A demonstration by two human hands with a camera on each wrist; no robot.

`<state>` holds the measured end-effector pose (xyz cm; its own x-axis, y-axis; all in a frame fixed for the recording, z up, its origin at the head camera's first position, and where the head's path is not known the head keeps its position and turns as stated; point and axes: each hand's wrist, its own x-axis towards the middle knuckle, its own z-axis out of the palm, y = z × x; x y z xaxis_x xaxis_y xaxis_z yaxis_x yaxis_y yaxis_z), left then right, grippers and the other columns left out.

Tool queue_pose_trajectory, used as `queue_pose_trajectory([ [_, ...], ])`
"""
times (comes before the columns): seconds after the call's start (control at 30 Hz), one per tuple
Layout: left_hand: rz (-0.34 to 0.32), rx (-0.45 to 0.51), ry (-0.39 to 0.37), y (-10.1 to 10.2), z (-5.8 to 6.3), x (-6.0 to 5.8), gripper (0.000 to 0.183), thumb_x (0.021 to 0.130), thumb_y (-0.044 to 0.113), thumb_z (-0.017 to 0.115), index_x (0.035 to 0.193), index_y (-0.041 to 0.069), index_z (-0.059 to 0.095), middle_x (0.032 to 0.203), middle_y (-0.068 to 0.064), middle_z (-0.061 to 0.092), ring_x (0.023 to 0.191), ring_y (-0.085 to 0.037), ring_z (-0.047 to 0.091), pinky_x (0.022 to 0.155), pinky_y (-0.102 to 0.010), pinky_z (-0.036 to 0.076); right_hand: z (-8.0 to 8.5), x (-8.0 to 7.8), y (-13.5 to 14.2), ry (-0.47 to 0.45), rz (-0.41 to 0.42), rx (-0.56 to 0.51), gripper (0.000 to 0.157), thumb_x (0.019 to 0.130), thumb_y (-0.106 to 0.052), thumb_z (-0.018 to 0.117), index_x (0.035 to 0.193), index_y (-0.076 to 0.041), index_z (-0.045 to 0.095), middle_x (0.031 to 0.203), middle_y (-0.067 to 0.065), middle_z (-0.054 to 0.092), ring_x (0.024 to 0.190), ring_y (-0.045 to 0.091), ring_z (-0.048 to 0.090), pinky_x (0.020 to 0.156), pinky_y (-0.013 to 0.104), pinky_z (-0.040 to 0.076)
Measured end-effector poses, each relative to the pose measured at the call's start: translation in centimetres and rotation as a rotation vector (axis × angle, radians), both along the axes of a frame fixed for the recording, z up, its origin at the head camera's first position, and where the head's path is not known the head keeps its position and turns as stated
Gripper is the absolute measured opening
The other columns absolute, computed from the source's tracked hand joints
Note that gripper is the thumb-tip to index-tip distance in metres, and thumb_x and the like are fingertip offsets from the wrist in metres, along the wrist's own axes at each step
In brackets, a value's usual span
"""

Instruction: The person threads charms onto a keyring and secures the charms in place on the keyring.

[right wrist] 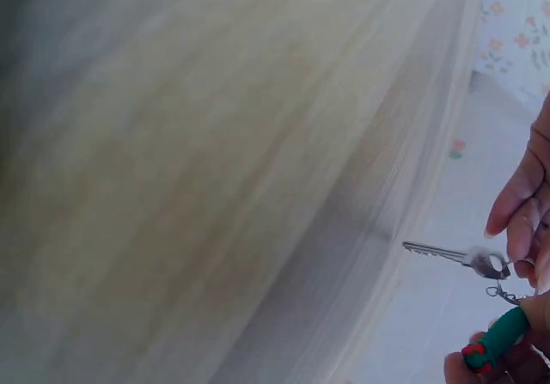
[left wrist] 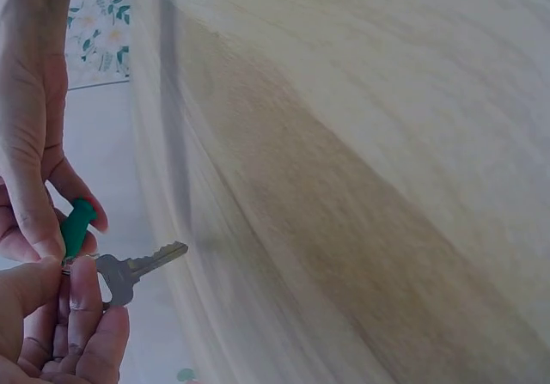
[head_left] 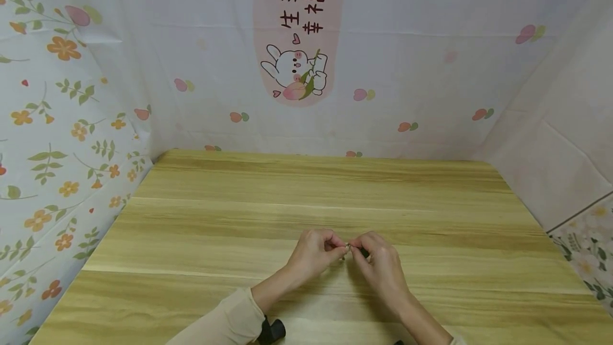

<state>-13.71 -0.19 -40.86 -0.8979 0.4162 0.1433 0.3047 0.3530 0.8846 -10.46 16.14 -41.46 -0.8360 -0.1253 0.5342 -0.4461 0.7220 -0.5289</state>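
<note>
A silver key [left wrist: 159, 259] hangs from a small metal ring by my left hand [head_left: 313, 257], whose thumb and finger pinch the ring. My right hand [head_left: 380, 268] meets it fingertip to fingertip, holding a green keychain charm [right wrist: 505, 331] with a red-marked end. Between the hands, a short metal chain [right wrist: 507, 295] shows in the right wrist view. The key's toothed blade points away from the fingers. Fingertips cover much of the ring, so I cannot tell whether chain and ring are joined. In the head view the keychain is tiny and mostly hidden.
Both hands are above a wood-grain table [head_left: 230, 217]. A white printed cloth [head_left: 206, 57] hangs behind it, and a flowered cloth [head_left: 62, 174] hangs at the left. A black cylindrical piece [head_left: 274, 330] shows by the left sleeve.
</note>
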Motion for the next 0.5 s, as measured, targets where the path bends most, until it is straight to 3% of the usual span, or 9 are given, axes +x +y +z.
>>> queue_pose_trajectory([
  [0.17,-0.011,0.011,-0.025,-0.04,0.30,0.09,0.006,0.084,0.009,0.069,0.080,0.005,0.070,0.073,-0.003,0.070,0.058,0.000,0.057,0.051,-0.016,0.045,-0.10,0.04,-0.13,0.070,0.000,0.038,0.023,0.069,0.011,0.075,0.072,-0.009,0.064,0.075,-0.001,0.062,0.063,0.001,0.053,0.051,0.016,0.044],
  [0.5,-0.036,-0.038,0.033,-0.07,0.51,0.12,0.007,0.084,0.009,0.069,0.079,0.006,0.069,0.070,-0.001,0.068,0.053,0.004,0.047,0.048,-0.014,0.039,0.15,0.21,-0.07,0.015,0.001,0.020,0.020,0.073,0.011,0.071,0.075,-0.008,0.065,0.076,0.002,0.064,0.065,0.004,0.055,0.055,0.017,0.045],
])
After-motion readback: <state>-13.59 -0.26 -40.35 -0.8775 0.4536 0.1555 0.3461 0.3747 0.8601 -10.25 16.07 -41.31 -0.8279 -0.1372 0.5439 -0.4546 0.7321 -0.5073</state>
